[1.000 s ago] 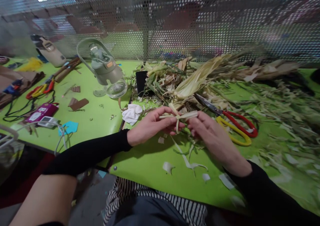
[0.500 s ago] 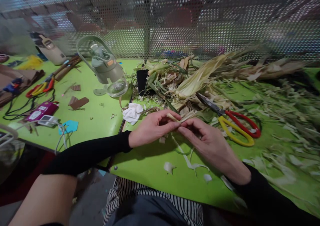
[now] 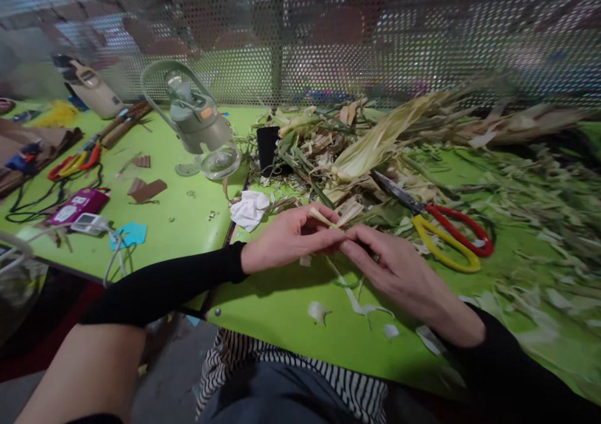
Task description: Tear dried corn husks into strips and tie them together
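My left hand (image 3: 299, 235) is closed in a pinch on a pale strip of corn husk (image 3: 322, 217), whose end sticks out above the thumb. Fingertips almost touching it, my right hand (image 3: 393, 262) also pinches the husk, from the right side; part of it is hidden between the fingers. Thin husk shreds (image 3: 353, 299) trail below the hands onto the green table (image 3: 282, 314). To the right lie scissors (image 3: 422, 211) with one red and one yellow handle, blades pointing back left. A heap of dry corn husks (image 3: 375, 145) spreads behind the hands.
A crumpled white tissue (image 3: 250, 210) lies left of the hands, with a black phone-like block (image 3: 267, 151) behind. Further left are a clear bottle with a green lid (image 3: 195, 123), a magenta device (image 3: 79, 206) and pliers-like tools (image 3: 89, 151). A perforated metal screen (image 3: 310, 42) closes the back.
Both hands stay together on the husk strip. My right hand has shifted slightly right, and the strip's upper end stands out a little more above my left hand.
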Motion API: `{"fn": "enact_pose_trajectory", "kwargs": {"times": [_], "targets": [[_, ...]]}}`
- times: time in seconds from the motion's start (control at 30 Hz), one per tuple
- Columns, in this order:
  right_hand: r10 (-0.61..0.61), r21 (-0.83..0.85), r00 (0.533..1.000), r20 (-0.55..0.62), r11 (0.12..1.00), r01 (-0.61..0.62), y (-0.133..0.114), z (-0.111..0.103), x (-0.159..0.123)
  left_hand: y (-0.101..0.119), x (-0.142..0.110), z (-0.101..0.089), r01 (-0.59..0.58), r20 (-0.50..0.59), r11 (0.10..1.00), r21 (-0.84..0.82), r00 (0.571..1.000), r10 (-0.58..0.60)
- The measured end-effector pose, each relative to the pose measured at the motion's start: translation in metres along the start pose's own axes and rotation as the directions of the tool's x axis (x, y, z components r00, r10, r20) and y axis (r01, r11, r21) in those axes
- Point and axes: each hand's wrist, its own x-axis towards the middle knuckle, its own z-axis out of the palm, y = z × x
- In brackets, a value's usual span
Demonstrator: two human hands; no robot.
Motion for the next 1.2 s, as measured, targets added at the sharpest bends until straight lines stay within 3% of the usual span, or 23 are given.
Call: {"fn": "enact_pose_trajectory", "kwargs": {"times": [0.23, 0.33, 0.5, 0.67, 0.97, 1.03, 1.1, 1.13, 1.2], "targets": [[0.033, 0.167, 0.99, 0.135, 0.984, -0.055, 0.003, -0.008, -0.001, 0.011, 0.0, -0.005, 0.021, 0.156, 1.0, 0.01, 0.987, -0.023], [0.077, 0.192, 0.986, 0.146, 0.976, -0.105, 0.008, -0.006, 0.001, 0.014, 0.003, -0.01, 0.03, 0.163, 0.998, 0.055, 0.986, -0.038], [0.121, 0.229, 0.989, -0.088, 0.968, -0.098, 0.012, 0.006, 0.003, 0.012, 0.009, -0.014, 0.094, 0.127, 0.996, 0.0, 0.988, -0.093], [0.038, 0.149, 0.96, -0.276, 0.989, 0.004, 0.01, 0.011, 0.001, 0.007, 0.006, -0.01, 0.101, 0.176, 0.992, -0.077, 0.981, -0.086], [0.077, 0.233, 0.955, -0.287, 0.973, -0.008, 0.004, 0.009, 0.0, 0.004, 0.005, -0.008, 0.12, 0.181, 0.988, -0.1, 0.978, -0.1], [0.121, 0.257, 0.944, -0.306, 0.966, -0.041, 0.007, 0.009, 0.0, 0.004, 0.005, -0.007, 0.125, 0.157, 0.977, -0.174, 0.983, -0.097], [0.13, 0.224, 0.903, -0.409, 0.974, -0.038, 0.011, 0.009, -0.001, 0.003, 0.004, -0.005, 0.112, 0.12, 0.946, -0.305, 0.99, -0.079], [0.085, 0.157, 0.876, -0.474, 0.988, -0.011, 0.012, 0.009, -0.001, 0.003, 0.004, -0.004, 0.099, 0.1, 0.925, -0.367, 0.993, -0.067], [-0.132, -0.082, 0.836, -0.533, 0.991, 0.104, 0.013, 0.01, -0.001, 0.003, 0.002, -0.002, 0.073, 0.071, 0.9, -0.43, 0.996, -0.047]]}}
